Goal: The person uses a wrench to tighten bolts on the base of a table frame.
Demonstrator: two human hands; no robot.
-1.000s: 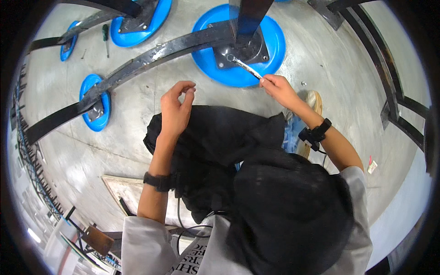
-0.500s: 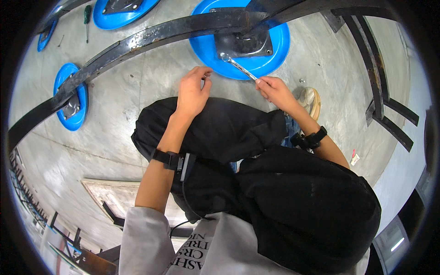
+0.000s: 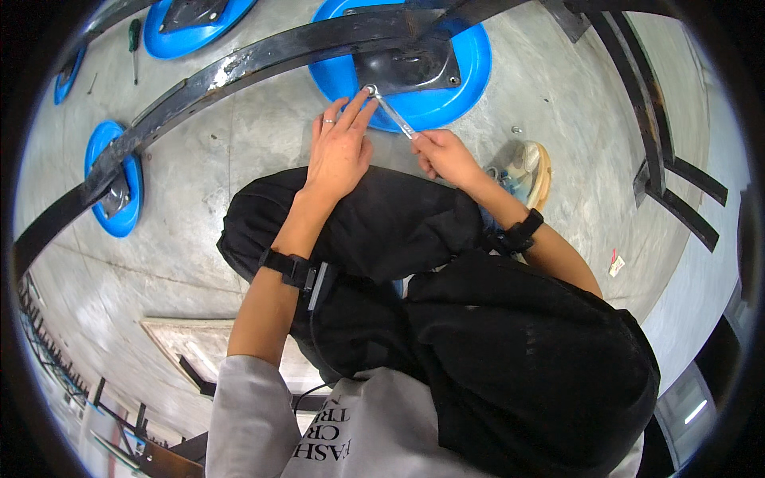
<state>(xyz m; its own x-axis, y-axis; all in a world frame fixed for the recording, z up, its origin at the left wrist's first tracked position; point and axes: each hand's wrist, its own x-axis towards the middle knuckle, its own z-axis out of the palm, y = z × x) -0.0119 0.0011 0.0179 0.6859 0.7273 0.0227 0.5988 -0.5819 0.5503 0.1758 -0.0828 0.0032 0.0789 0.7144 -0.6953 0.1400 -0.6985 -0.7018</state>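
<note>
My right hand [image 3: 448, 157] grips the near end of a silver wrench [image 3: 394, 116]. The wrench's far end sits at a corner of a black metal plate [image 3: 405, 70], which lies on a round blue seat [image 3: 472, 80]. My left hand [image 3: 340, 151] reaches to that same corner, fingers stretched out, with the fingertips touching or right beside the wrench head. Whatever fastener lies under the wrench head is hidden. Another corner of the plate shows a bolt or hole.
A curved black metal frame [image 3: 239, 67] passes over the blue seats. More blue seats with black plates lie left [image 3: 134, 179] and far left [image 3: 227, 32]. A green-handled screwdriver [image 3: 134, 48] and a small nut [image 3: 516, 129] rest on the concrete floor. Black metal legs [image 3: 647, 119] stand at right.
My left hand has moved forward and its fingers have stretched out to the wrench head. The wrench stays in my right hand. The whole view has shifted slightly.
</note>
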